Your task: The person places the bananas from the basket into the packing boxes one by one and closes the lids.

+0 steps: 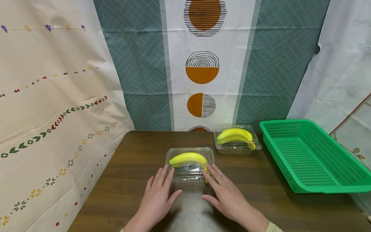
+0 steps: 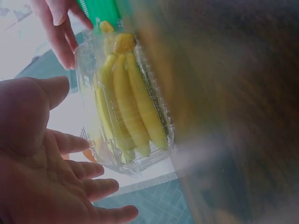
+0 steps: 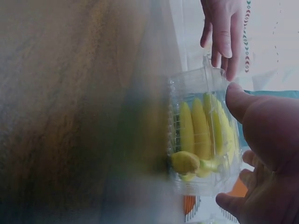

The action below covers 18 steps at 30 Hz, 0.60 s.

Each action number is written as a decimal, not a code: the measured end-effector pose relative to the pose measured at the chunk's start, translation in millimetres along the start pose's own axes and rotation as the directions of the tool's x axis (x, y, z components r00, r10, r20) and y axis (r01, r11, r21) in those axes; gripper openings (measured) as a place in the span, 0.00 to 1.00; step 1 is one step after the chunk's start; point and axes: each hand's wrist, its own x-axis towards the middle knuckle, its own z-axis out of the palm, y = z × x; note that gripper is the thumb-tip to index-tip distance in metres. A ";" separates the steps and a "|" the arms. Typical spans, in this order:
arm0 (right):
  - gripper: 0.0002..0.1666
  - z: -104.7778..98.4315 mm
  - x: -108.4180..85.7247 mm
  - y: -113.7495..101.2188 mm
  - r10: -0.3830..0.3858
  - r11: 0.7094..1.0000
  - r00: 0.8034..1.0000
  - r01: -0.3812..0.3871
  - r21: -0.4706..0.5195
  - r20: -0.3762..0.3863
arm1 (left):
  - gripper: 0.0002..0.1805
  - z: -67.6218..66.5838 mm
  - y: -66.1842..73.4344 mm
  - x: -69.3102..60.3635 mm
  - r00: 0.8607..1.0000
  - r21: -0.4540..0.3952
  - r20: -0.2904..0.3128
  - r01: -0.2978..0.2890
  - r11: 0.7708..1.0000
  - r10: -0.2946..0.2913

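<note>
A clear plastic clamshell box (image 1: 188, 184) sits on the table in front of me, its lid down over a bunch of yellow bananas (image 1: 188, 157). My left hand (image 1: 158, 196) is at the box's near left corner, fingers spread and extended. On the opposite side, my right hand (image 1: 224, 195) has its extended fingertips over the near right corner. Neither hand grips the box; whether the fingertips touch it is hard to tell. Both wrist views show the bananas (image 2: 124, 102) through the plastic wall, several side by side with the stem end to the right.
Farther back on the right stands a second clear clamshell box (image 1: 234, 151) with bananas (image 1: 235, 133) inside. A green perforated plastic basket (image 1: 279, 164) lies along the table's right side. Patterned cloths (image 1: 142, 64) hang behind and beside the wooden table (image 1: 121, 193).
</note>
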 end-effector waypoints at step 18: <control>0.51 1.0 0.2 -0.4 0.019 1.000 0.999 -0.019 0.015 0.030 | 0.43 -0.8 0.6 -1.4 1.000 0.026 -0.006 -0.005 1.000 0.005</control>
